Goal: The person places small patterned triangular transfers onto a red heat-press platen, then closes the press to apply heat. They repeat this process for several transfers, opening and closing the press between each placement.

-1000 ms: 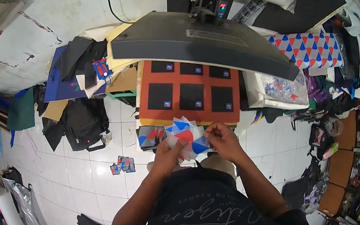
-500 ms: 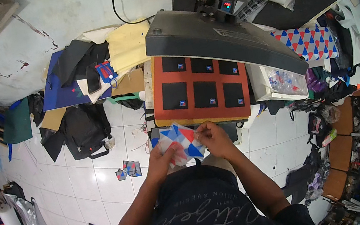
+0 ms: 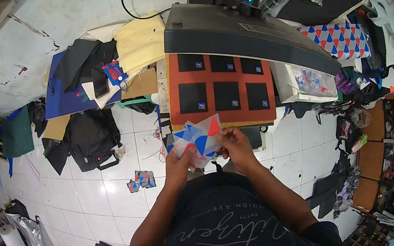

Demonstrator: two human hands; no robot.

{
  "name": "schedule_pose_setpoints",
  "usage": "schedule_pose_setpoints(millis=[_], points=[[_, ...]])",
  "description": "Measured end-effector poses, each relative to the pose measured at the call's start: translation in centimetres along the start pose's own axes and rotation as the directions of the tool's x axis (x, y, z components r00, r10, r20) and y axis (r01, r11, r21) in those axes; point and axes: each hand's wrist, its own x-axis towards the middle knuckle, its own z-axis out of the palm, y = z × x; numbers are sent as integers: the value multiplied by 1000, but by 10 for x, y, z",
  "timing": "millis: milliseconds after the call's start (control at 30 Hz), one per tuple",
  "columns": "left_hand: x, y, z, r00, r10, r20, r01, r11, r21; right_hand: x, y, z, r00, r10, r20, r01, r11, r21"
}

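Observation:
Between my hands is a small stack of translucent film sheets (image 3: 203, 139) printed with red and blue shapes, spread unevenly. My left hand (image 3: 179, 169) pinches its left side, thumb on top. My right hand (image 3: 236, 148) grips the right edge between thumb and fingers. Just beyond the sheets lies the orange-red pad (image 3: 260, 117) of a heat press. On it, black square pieces (image 3: 193, 97) are laid in rows, each bearing a small blue-and-red emblem near a lower corner. Above the pad, the press's dark upper plate (image 3: 246, 45) is raised and hides part of the far row.
Right of the press stands a white box (image 3: 314, 96) with plastic-wrapped pieces. Patterned red-and-blue sheets (image 3: 333, 42) lie behind it. To the left are yellow cloth (image 3: 141, 47), a phone (image 3: 100, 81) and a black bag (image 3: 91, 139). Small patterned scraps (image 3: 145, 178) rest on the tiled floor.
The film sheets have shifted in my hands, one now standing higher at the right with its red corner up. The whole view has moved slightly.

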Motion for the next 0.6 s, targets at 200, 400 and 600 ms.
schedule_pose_setpoints(millis=[200, 400, 600], points=[[2, 9, 7, 1000, -2, -26, 3, 1000, 27, 4, 13, -1, 998, -19, -62, 25, 995, 102], [6, 0, 2, 999, 37, -27, -34, 991, 128, 5, 18, 5, 990, 105, -94, -100, 993, 61], [9, 9, -9, 994, 95, -57, -72, 944, 323, 26, 2, -4, 982, -187, 11, 185, 955, -233]])
